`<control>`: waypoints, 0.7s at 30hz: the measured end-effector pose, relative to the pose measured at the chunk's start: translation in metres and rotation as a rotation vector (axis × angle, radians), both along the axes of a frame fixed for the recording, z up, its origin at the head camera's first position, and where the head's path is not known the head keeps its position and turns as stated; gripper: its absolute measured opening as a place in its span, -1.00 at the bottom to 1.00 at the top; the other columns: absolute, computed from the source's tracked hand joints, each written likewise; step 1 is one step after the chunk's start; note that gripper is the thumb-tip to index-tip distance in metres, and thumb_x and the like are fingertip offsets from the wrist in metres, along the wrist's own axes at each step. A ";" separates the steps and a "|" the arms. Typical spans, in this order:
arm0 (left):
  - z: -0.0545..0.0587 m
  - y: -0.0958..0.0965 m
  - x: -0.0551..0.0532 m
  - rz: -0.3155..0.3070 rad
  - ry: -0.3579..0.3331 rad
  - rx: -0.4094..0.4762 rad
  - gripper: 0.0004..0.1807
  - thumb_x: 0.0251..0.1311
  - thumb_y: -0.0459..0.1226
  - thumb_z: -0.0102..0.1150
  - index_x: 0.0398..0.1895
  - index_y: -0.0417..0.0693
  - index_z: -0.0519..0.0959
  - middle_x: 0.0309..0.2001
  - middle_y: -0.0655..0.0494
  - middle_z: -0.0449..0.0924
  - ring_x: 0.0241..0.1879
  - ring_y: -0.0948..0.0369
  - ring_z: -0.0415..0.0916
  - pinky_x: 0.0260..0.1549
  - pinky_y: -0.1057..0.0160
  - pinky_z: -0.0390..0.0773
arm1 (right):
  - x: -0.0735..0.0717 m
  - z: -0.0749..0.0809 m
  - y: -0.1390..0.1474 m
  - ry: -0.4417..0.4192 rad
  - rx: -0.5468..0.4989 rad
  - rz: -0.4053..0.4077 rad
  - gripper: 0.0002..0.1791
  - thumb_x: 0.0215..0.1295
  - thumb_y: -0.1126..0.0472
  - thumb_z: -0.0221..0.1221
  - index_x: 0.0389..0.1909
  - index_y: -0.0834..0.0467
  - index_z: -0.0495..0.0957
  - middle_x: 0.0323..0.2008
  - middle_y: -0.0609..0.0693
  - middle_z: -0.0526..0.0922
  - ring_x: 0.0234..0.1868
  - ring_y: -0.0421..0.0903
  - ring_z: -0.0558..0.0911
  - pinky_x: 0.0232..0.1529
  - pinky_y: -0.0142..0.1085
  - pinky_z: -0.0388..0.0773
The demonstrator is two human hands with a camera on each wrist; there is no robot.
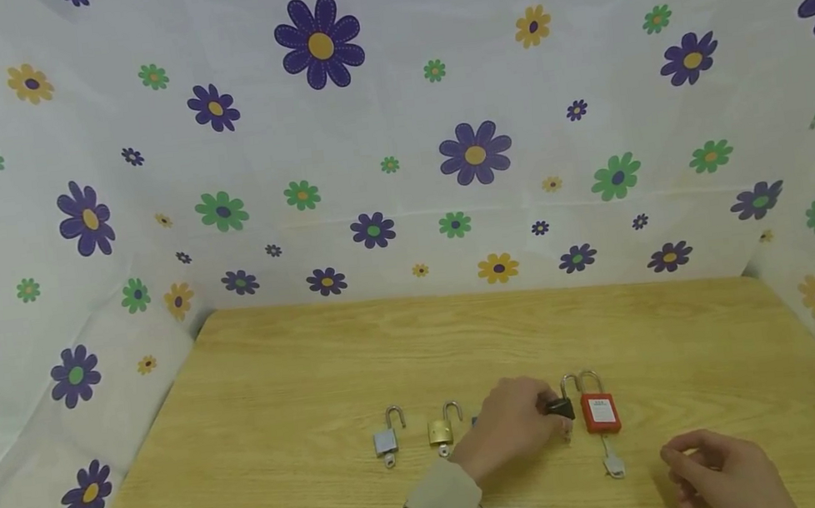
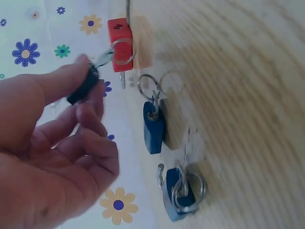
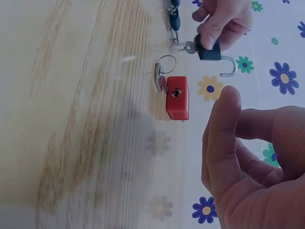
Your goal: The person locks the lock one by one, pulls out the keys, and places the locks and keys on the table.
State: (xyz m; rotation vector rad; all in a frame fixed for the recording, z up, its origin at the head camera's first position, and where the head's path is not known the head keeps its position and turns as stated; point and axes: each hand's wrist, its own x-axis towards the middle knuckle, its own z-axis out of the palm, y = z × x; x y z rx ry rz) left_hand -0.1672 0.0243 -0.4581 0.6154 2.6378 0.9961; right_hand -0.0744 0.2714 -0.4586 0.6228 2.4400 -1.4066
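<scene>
My left hand (image 1: 513, 418) pinches a black padlock (image 3: 209, 49) between thumb and fingers. Its shackle (image 3: 231, 67) stands unlatched and a key (image 3: 189, 46) sits in its bottom. To the right of it lies a red padlock (image 1: 601, 413) with a white label, a key (image 1: 613, 463) hanging out of it toward me. My right hand (image 1: 726, 469) is held to the right of the red padlock, fingers loosely bent, with nothing in it. A blue padlock (image 2: 153, 126) is mostly hidden behind my left hand in the head view.
Left of my left hand lie a brass padlock (image 1: 440, 432) and a silver padlock (image 1: 385, 442), both with raised shackles and keys in them. The wooden table (image 1: 277, 369) is bounded by flower-printed white cloth (image 1: 391, 113) at the back and sides.
</scene>
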 end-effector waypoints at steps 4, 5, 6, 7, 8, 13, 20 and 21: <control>0.002 -0.007 -0.002 -0.013 -0.036 0.167 -0.78 0.19 -0.13 0.48 -0.17 -0.01 0.76 -0.44 0.33 0.63 -0.45 0.45 0.44 -0.39 0.44 0.46 | 0.001 0.002 -0.001 0.005 -0.012 -0.001 -0.69 0.46 0.20 0.17 0.02 0.37 0.61 -0.46 0.00 0.70 -0.46 -0.08 0.69 -0.39 -0.26 0.72; 0.003 -0.009 -0.001 -0.015 -0.049 0.201 -0.76 0.20 -0.14 0.47 -0.14 -0.04 0.76 -0.43 0.33 0.63 -0.45 0.44 0.44 -0.40 0.45 0.46 | 0.001 0.003 -0.002 0.006 -0.016 -0.002 -0.69 0.46 0.20 0.17 0.02 0.37 0.61 -0.46 0.00 0.70 -0.46 -0.08 0.69 -0.39 -0.26 0.72; 0.003 -0.010 -0.001 -0.013 -0.068 0.236 -0.73 0.21 -0.14 0.47 -0.11 -0.06 0.76 -0.42 0.32 0.64 -0.44 0.44 0.45 -0.40 0.45 0.47 | 0.001 0.004 -0.003 0.006 -0.021 -0.003 -0.69 0.46 0.20 0.17 0.02 0.37 0.61 -0.46 0.00 0.70 -0.46 -0.08 0.69 -0.39 -0.26 0.72; 0.004 -0.012 -0.001 -0.009 -0.084 0.269 -0.71 0.22 -0.13 0.46 -0.08 -0.08 0.76 -0.40 0.32 0.65 -0.43 0.45 0.46 -0.40 0.45 0.48 | 0.002 0.005 -0.004 0.007 -0.021 -0.002 -0.69 0.46 0.20 0.17 0.02 0.37 0.61 -0.46 0.00 0.71 -0.46 -0.08 0.69 -0.39 -0.26 0.72; 0.005 -0.014 0.000 -0.001 -0.104 0.301 -0.70 0.22 -0.13 0.45 -0.06 -0.09 0.75 -0.39 0.32 0.65 -0.42 0.44 0.47 -0.40 0.44 0.49 | 0.002 0.006 -0.005 0.008 -0.025 -0.002 -0.69 0.46 0.20 0.17 0.02 0.37 0.61 -0.46 0.00 0.71 -0.46 -0.08 0.69 -0.39 -0.26 0.72; 0.008 -0.023 0.002 0.044 -0.143 0.407 -0.69 0.21 -0.11 0.46 -0.06 -0.07 0.76 -0.37 0.29 0.70 -0.40 0.42 0.52 -0.40 0.39 0.51 | 0.003 0.013 -0.012 0.032 -0.020 0.015 -0.70 0.46 0.21 0.18 0.03 0.35 0.61 -0.46 0.02 0.71 -0.48 -0.10 0.68 -0.38 -0.28 0.72; 0.004 -0.036 0.005 0.042 -0.141 0.422 -0.66 0.20 -0.07 0.46 -0.07 -0.06 0.77 -0.38 0.29 0.70 -0.42 0.40 0.53 -0.44 0.38 0.52 | 0.005 0.020 -0.024 0.055 -0.029 0.021 -0.74 0.46 0.24 0.18 0.01 0.33 0.62 -0.45 0.05 0.72 -0.50 -0.09 0.67 -0.38 -0.27 0.72; 0.004 -0.037 0.006 0.042 -0.146 0.423 -0.67 0.20 -0.06 0.46 -0.08 -0.05 0.77 -0.39 0.30 0.70 -0.43 0.39 0.53 -0.45 0.38 0.51 | 0.005 0.021 -0.026 0.058 -0.029 0.025 -0.74 0.46 0.24 0.18 0.01 0.33 0.62 -0.45 0.04 0.72 -0.50 -0.09 0.67 -0.38 -0.27 0.72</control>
